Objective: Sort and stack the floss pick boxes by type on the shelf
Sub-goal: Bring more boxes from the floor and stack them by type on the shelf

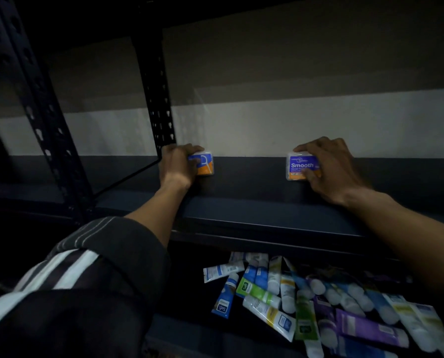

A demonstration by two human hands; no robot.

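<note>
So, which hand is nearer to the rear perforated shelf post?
Left. The left hand, gripping a box, is right beside the post; the right hand holds the Smooth box well off to its right.

Both arms reach forward, well apart. The left hand (178, 164) grips the left box (207, 166), sleeve (86, 267) bunched at the elbow. The right hand (329, 169), forearm bare, grips the right box (298, 165).
</note>
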